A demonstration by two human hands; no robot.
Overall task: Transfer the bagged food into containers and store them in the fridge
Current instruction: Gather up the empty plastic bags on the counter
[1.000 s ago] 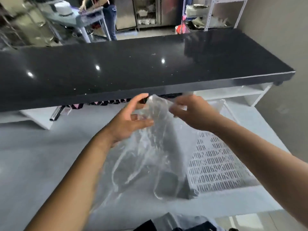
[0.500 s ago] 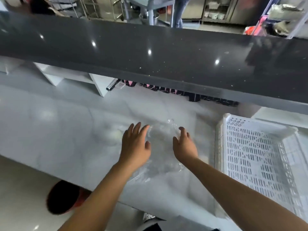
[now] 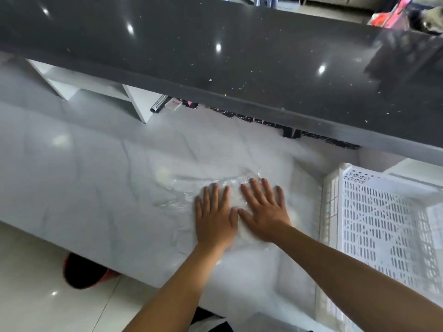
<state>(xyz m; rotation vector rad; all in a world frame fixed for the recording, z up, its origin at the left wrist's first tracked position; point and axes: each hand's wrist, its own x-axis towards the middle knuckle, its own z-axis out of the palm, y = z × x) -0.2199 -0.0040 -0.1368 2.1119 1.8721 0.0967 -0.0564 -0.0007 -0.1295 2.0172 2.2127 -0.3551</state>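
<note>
Both hands lie flat, fingers straight: left hand (image 3: 214,220) and right hand (image 3: 265,213) press a clear plastic bag (image 3: 182,192) onto the white surface (image 3: 84,178), beside a white crate (image 3: 383,226)

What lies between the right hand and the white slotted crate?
Nothing: in the head view, only a bare strip of pale countertop separates the right hand, pressed flat on the clear bag, from the white crate.

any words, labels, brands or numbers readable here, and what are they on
No text can be read.
On the small white packet under the dark countertop: red marks, too blurred to read.
On the red packaging at the top right: too blurred to read.
On the white slotted crate and the clear plastic bag: no print visible.
</note>
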